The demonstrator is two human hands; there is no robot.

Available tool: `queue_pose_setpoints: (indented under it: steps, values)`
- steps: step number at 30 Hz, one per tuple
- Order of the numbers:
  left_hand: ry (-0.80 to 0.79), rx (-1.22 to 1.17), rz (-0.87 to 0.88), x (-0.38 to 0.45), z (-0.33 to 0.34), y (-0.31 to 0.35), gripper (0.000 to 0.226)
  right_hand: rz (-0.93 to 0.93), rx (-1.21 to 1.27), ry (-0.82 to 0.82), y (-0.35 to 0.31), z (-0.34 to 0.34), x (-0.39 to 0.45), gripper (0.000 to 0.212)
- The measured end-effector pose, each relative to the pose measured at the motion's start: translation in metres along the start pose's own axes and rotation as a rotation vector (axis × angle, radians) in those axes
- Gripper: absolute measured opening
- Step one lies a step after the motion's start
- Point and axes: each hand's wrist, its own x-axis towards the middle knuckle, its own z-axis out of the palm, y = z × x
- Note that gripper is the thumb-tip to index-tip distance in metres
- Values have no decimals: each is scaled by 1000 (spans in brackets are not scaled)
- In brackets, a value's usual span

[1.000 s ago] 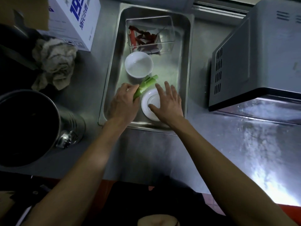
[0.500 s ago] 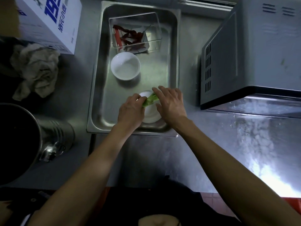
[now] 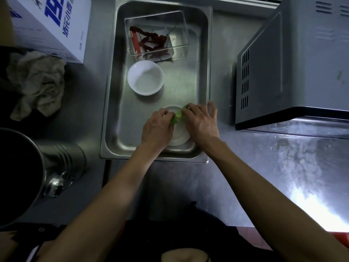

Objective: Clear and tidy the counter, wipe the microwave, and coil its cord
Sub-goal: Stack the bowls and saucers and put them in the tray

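While a pale green vegetable piece [image 3: 177, 118] is gripped from both ends by the left hand [image 3: 157, 128] and right hand [image 3: 201, 123] above a small white dish [image 3: 179, 137] in the steel tray [image 3: 111, 91], a white bowl [image 3: 145, 80] and clear container [image 3: 156, 35] are seen beyond, the microwave [image 3: 294, 69] alongside.

A working kitchen: steel counter [image 3: 264, 167], gastronorm pan [image 3: 113, 91], microwave [image 3: 302, 72], big stockpot [image 3: 62, 163]

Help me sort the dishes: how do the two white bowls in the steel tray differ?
The far white bowl sits untouched and fully visible; the near white bowl is mostly hidden beneath both hands. The far one looks empty; green vegetable pieces are held over the near one. Both are round, white, inside the steel tray.
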Motion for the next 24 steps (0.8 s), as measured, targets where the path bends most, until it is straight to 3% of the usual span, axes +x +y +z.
queue_pose_setpoints:
  steps: [11, 16, 24]
  values:
    - [77, 9, 21, -16, -3, -7, 30, -23, 17, -63, -4, 0, 2, 33]
    - [52, -6, -5, -15, -2, 0, 25, 10, 5, -74, -7, -1, -2, 32]
    - [-50, 117, 2, -30, -14, -5, 37, 25, 58, -125, -18, -16, -17, 38]
